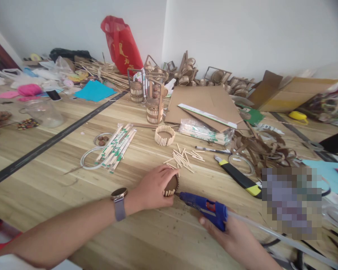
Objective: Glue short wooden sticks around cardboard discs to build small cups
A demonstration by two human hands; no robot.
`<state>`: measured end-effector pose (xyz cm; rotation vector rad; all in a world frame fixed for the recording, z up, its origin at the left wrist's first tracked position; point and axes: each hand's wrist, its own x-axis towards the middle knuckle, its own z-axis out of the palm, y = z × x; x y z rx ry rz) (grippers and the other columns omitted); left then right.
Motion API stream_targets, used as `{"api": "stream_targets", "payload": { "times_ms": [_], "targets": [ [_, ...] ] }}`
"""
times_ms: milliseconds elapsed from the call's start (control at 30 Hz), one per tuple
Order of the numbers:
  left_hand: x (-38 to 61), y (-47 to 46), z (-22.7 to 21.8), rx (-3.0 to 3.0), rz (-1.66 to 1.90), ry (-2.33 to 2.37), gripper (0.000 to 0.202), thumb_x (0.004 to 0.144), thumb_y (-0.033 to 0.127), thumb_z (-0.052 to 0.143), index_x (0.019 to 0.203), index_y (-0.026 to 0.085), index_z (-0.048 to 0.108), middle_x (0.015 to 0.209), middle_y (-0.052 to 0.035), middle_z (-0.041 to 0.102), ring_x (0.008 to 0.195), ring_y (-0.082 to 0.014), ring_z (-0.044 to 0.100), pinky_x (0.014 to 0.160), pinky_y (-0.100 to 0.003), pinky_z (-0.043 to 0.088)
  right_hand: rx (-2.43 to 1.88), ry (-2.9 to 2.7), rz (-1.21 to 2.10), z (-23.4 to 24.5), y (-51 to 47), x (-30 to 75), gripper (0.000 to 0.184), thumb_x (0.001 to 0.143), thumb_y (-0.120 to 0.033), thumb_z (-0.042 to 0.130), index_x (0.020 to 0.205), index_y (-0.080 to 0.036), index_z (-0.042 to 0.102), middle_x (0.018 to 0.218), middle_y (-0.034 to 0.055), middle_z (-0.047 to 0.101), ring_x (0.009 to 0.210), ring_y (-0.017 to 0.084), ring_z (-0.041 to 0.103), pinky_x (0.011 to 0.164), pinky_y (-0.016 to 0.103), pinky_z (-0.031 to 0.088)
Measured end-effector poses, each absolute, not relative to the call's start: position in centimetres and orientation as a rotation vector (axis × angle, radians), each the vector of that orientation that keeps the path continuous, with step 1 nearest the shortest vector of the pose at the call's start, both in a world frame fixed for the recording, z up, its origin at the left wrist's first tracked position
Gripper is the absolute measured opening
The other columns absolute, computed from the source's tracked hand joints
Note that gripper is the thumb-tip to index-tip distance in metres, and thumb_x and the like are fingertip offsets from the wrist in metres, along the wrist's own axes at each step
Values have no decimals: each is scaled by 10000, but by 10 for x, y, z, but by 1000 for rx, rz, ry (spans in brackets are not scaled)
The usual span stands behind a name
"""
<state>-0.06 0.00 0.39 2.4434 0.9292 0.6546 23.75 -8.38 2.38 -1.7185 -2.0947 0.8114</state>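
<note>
My left hand (154,187), with a watch on its wrist, is closed round a small round brown cardboard disc (171,186) edged with short wooden sticks, and holds it on the wooden table (59,187). My right hand (231,234) grips a blue glue gun (207,208). The gun's nozzle points left and almost touches the disc's lower right edge. A pile of short cut sticks (183,157) lies just beyond my left hand.
A finished stick ring (165,135) sits beyond the pile. Wrapped chopsticks (116,146), a tape ring (88,157), a yellow-black utility knife (238,175), cardboard sheets (202,103), brown cardboard strips (261,150) and small stick-and-cardboard models (154,99) lie around. A red bag (122,43) stands by the wall.
</note>
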Motion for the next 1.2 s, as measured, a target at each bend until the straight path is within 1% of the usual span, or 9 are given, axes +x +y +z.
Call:
{"api": "stream_targets", "payload": {
  "times_ms": [367,533,733,800,867,933,1033,1133,1200],
  "targets": [
    [0,0,7,2429,636,933,748,662,154,642,1370,182,401,1305,-127,568,1263,-297,474,1075,-453,397,-1759,-2064,798,21,-84,238,462,829,-510,474,1018,-170,723,1030,133,756,956,303,700,823,393,557],
    [0,0,8,2423,628,935,746,660,148,647,1365,176,404,1296,-132,572,1259,-295,477,1075,-451,401,-1735,-2013,807,22,-85,235,417,816,-499,511,1004,-199,733,1020,110,764,943,303,704,818,389,563],
    [0,-1,7,2438,618,953,728,679,158,659,1362,168,408,1314,-131,563,1265,-296,472,1085,-448,400,-1779,-1744,767,16,-77,243,466,807,-597,540,987,-208,724,925,95,765,897,312,692,822,397,553],
    [0,-1,7,2446,622,964,723,679,150,656,1359,170,411,1315,-128,565,1265,-294,474,1089,-444,398,-1821,-1575,802,13,-72,249,456,796,-623,570,922,-209,715,822,72,748,817,291,686,746,372,559],
    [0,-2,8,2452,622,972,723,678,142,652,1358,177,409,1315,-126,568,1265,-295,477,1091,-448,396,-1825,-1346,917,11,-66,255,460,779,-643,594,811,-194,687,666,47,693,642,244,653,589,333,539],
    [0,-2,8,2457,623,970,722,678,141,651,1358,174,407,1315,-131,568,1263,-295,479,1089,-451,397,-1736,-1123,1045,10,-61,260,448,755,-632,634,781,-185,661,622,33,660,573,209,627,526,309,517],
    [0,-1,8,2453,622,962,715,686,145,647,1358,174,404,1318,-131,566,1267,-293,476,1089,-454,397,-1651,-928,1084,11,-58,265,455,710,-570,702,961,-192,664,885,80,733,814,251,701,683,343,577],
    [-1,-1,8,2441,614,954,715,691,152,646,1361,184,399,1323,-126,563,1277,-292,467,1091,-459,395,-1741,-942,990,8,-57,268,586,731,-565,670,1190,-204,614,1203,125,679,1116,307,638,863,411,562],
    [-1,-1,7,2440,615,950,718,687,151,650,1360,169,400,1325,-134,560,1278,-291,462,1095,-453,391,-1781,-1060,890,4,-57,269,645,760,-571,623,1280,-194,563,1285,140,628,1193,316,585,929,438,528]
  ]
}}
